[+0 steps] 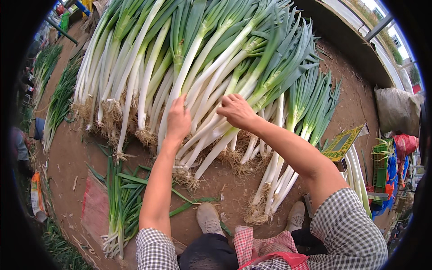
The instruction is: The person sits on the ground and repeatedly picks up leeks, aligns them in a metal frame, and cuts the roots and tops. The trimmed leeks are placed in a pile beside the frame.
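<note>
Large leeks (202, 74) with white shafts, green tops and bushy roots lie in a broad heap in front of me. My left hand (179, 118) rests on white shafts near the middle, fingers curled; whether it grips one is hidden. To its right, my right hand (234, 109) has bent fingers at the shafts of several leeks whose roots point toward me. Its fingertips are partly hidden, so its hold is unclear. Tied-looking bunches of leeks (287, 152) lie on the right side of the heap, roots near my shoe.
Thinner green onions (118, 206) lie at the lower left by a red sheet (94, 202). A scale with a yellow panel (344, 143) stands at the right, white shafts beside it. Farther right are a green crate (379, 165) and a pale sack (398, 108). A low wall (354, 44) runs behind.
</note>
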`<state>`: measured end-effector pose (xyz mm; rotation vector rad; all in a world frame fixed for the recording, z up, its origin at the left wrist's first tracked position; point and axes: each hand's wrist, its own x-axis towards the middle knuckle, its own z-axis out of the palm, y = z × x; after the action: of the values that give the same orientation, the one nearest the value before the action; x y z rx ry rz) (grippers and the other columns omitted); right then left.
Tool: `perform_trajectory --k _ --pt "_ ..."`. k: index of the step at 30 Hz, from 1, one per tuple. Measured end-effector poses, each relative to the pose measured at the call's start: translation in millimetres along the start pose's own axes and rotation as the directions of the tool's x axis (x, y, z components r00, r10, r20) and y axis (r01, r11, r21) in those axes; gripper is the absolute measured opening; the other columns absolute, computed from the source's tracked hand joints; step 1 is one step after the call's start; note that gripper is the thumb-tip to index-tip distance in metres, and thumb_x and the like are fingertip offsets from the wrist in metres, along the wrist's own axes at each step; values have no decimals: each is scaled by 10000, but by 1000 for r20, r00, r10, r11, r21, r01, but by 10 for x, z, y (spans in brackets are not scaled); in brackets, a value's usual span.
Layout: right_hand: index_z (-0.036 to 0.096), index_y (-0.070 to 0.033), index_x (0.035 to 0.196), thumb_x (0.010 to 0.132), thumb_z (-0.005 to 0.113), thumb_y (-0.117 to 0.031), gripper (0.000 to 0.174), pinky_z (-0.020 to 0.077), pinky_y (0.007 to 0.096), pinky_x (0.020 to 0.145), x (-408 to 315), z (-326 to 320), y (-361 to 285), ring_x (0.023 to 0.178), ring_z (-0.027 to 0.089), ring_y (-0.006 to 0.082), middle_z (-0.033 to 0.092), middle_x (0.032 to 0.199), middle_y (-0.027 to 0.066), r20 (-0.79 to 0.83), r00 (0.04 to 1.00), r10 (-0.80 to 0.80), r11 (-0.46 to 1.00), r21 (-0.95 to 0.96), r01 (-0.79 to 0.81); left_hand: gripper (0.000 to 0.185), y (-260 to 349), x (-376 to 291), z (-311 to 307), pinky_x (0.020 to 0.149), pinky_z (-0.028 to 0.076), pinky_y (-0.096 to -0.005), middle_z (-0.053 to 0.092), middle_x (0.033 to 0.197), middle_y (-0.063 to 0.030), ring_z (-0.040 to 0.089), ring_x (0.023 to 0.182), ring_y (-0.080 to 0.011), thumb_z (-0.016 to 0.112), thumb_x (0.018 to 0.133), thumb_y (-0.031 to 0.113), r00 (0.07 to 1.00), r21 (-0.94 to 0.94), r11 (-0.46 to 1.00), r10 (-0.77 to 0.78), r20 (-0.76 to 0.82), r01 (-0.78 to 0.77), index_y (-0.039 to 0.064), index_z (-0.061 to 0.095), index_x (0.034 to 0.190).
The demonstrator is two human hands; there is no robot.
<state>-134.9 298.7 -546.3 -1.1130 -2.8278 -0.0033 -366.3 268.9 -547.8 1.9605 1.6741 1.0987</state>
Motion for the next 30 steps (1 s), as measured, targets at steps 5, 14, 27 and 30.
perform_trajectory --k 5,14,27,30 --pt "624 -170 878 767 571 -46 174 372 346 881 -410 -98 -39 922 495 228 514 922 73 -70 997 23 989 145 -13 297 5 240 419 930 458 -460 577 1090 -227 572 1050 -356 595 829 87 997 527 848 -21 -81 61 -28 549 1099" --pt "347 105 1353 900 587 -258 628 504 346 888 399 54 -458 961 571 222 551 1121 175 600 612 515 -349 799 -489 349 31 157 -39 901 462 -482 563 1087 -223 558 1033 -389 623 820 191 884 468 857 -374 279 215 -52 547 1059" --pt "614 61 1030 841 691 -388 493 539 313 625 165 44 -643 685 630 209 649 798 126 632 576 519 -618 743 -258 643 1131 -166 84 834 524 -409 567 1100 -226 618 961 -304 650 841 137 602 -196 625 -544 585 755 -13 231 1305" --pt "653 -42 839 830 706 -290 253 556 309 655 35 -652 -671 708 635 171 651 756 102 667 631 396 -650 689 -320 500 1319 -420 5 793 527 -494 513 1131 -246 618 937 -347 531 912 74 801 -57 900 -353 483 431 -32 221 1289"
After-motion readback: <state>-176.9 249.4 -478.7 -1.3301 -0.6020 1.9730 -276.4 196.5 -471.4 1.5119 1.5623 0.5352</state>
